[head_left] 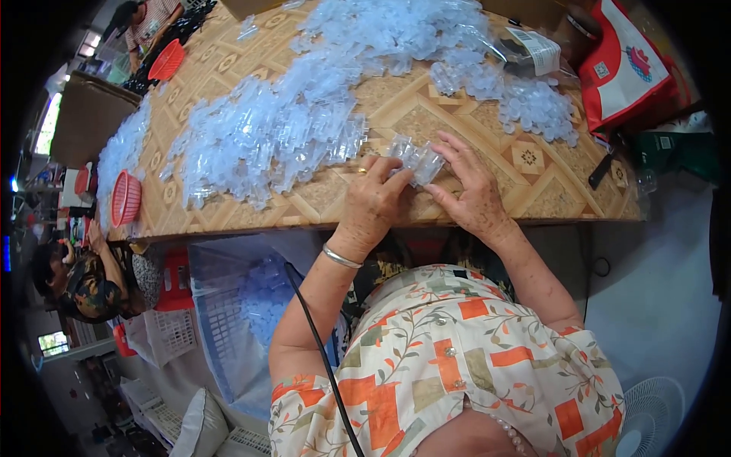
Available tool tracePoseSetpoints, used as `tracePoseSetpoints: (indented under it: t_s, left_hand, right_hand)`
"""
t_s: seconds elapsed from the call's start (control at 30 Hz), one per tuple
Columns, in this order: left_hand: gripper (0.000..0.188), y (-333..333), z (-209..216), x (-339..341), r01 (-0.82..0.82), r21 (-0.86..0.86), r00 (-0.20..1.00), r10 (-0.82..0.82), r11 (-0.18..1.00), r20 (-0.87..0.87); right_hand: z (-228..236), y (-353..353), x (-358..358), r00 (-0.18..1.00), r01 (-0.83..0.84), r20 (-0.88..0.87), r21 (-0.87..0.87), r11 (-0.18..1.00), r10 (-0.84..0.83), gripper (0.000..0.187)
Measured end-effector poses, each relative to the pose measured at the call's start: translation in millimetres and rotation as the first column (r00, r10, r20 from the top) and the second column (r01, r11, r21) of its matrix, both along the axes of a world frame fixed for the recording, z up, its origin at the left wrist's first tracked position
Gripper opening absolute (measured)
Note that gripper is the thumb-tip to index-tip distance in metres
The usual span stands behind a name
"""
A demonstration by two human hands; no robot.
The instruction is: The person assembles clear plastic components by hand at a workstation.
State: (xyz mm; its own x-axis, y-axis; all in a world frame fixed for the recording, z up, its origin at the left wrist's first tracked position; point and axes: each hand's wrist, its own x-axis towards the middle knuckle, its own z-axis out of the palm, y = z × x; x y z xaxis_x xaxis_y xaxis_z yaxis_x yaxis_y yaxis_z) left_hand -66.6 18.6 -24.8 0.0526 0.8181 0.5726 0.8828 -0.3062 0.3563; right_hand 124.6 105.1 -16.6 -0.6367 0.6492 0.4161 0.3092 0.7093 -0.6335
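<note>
Several small clear plastic tubes point(415, 158) lie side by side in a short row between my two hands, near the table's front edge. My left hand point(375, 199) has its fingers bent and closed on the row's left and near side; its fingertips are partly hidden. From the right, my right hand point(476, 199) holds the row's end between thumb and fingers. Just left of my left hand spreads a large heap of similar clear tubes point(282, 129). Farther back it merges with a pile of pale, translucent small pieces point(396, 30).
A smaller pile of round translucent pieces point(537, 108) lies at right, near a red-and-white bag point(628, 68) and a dark-handled tool point(601, 169). Red baskets point(126, 198) stand at left. Below the table is a lined crate point(228, 305). Other people point(91, 282) work at left.
</note>
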Motion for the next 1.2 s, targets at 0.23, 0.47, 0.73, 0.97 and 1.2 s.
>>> tracePoseSetpoints:
  t_s: [0.23,0.47,0.73,0.97,1.2]
  left_hand:
    - [0.021,-0.6,7.7,2.9,-0.071,0.013,0.997,0.071,0.997,-0.025]
    - [0.021,-3.2,12.8,-1.9,0.013,-0.048,1.000,-0.013,0.999,-0.008]
    - [0.030,-1.0,20.2,-13.4,0.122,-0.156,0.986,-0.137,0.980,-0.090]
    - [0.029,-4.4,18.5,-15.8,0.157,-0.127,0.980,-0.170,0.979,-0.105]
    - [0.031,-5.9,34.3,-24.5,0.112,0.022,0.984,-0.108,0.993,-0.140]
  right_hand:
    - [-0.3,0.4,1.1,1.000,0.018,0.010,-0.009,1.000,-0.017,0.059]
    - [-2.4,0.0,0.4,0.999,-0.023,0.043,0.021,1.000,0.022,0.053]
    - [-1.5,0.8,0.8,0.999,-0.038,0.033,0.047,0.998,0.037,0.053]
    - [-0.8,1.7,0.3,0.999,-0.010,-0.035,-0.027,1.000,0.009,0.053]
    - [1.1,3.7,4.2,0.988,0.051,-0.135,-0.136,0.989,-0.070,0.053]
